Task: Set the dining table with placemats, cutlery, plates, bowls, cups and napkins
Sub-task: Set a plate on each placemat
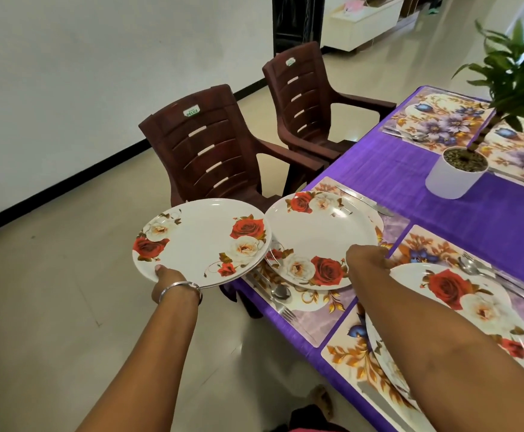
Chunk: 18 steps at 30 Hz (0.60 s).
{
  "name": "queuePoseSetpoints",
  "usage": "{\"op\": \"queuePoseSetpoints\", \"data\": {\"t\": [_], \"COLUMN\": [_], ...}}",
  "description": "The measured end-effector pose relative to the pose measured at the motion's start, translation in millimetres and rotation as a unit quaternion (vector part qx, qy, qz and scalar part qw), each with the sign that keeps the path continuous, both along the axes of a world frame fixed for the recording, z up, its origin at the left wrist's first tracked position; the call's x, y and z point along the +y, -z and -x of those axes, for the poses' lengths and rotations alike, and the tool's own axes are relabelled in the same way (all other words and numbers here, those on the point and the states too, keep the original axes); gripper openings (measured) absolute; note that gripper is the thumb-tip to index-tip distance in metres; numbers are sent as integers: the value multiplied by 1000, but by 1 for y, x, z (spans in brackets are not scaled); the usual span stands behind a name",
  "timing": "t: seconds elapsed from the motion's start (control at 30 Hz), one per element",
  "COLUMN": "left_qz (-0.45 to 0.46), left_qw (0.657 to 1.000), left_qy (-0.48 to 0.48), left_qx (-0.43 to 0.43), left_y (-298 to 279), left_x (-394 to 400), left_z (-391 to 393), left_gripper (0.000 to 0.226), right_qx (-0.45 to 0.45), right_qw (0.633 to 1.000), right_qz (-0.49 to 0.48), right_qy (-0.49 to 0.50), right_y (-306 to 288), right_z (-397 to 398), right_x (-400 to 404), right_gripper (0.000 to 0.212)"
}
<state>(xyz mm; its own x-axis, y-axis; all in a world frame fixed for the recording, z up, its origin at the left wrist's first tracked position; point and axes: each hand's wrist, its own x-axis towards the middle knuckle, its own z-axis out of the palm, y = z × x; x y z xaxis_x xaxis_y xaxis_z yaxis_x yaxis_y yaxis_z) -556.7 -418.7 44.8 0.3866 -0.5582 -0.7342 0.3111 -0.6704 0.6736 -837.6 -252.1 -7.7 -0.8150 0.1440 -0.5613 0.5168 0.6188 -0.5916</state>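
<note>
My left hand (170, 283) grips the near rim of a small stack of white rose-patterned plates (198, 241), held in the air just off the table's left edge. My right hand (368, 260) holds the near right rim of another rose plate (320, 238), which sits on or just above a floral placemat (313, 313). A spoon and fork (278, 294) lie at that placemat's near side, a knife (368, 202) at its far side. A third rose plate (460, 304) rests on the nearest placemat, partly hidden by my right forearm.
The table wears a purple cloth (404, 169). A potted plant in a white pot (455, 174) stands mid-table. Far placemats (435, 120) carry cutlery but no plates. Two brown plastic chairs (220, 145) stand along the left side, over a beige tiled floor.
</note>
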Motion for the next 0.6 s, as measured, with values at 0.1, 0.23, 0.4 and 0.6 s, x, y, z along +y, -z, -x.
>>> {"op": "queuePoseSetpoints", "data": {"t": [0.1,0.23,0.4,0.6], "left_qz": [7,27,87,169], "left_qw": [999,994,973,926], "left_qy": [36,92,192,314], "left_qx": [18,51,98,125], "left_y": [-4,-11,-20,-51], "left_x": [18,56,114,221], "left_z": [5,19,38,84], "left_gripper": [54,52,52,55], "right_qx": [89,85,-2,67], "right_qw": [996,978,900,874], "right_qz": [6,190,432,480], "right_qy": [-19,-13,-59,34], "right_y": [-30,-42,-68,-95], "right_z": [-20,-37,-49,-42], "right_x": [6,20,62,209], "right_gripper": [48,31,43,35]}}
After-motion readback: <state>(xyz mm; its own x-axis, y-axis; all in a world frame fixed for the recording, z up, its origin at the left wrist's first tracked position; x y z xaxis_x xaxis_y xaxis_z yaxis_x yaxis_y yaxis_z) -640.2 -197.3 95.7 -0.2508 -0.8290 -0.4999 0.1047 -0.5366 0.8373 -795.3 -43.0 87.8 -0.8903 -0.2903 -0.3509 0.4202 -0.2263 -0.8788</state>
